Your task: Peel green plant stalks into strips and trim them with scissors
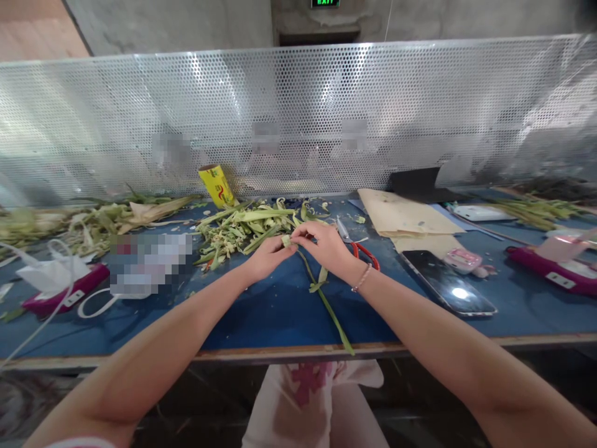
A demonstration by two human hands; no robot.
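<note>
My left hand (270,257) is closed in a pinch around a small pale green plant piece (286,240). Fingertips of my right hand (326,244), bent and pinched together, meet the left fingers at the same piece. From beneath the hands a long green stem (330,309) with a small leaf runs down to the front edge of the table; where its upper end joins the piece is hidden by the fingers. Beside my right hand lies a pair of scissors (367,254) with red handles. A heap of green leaves and stalks (247,225) is just behind my left hand.
A black phone (445,283), brown paper (405,214) and a pink case (463,260) lie to the right. Purple tissue boxes stand at the left (65,292) and right (555,270). A yellow tube (217,186) leans near the perforated metal screen (298,112). A white cable (69,280) crosses the left.
</note>
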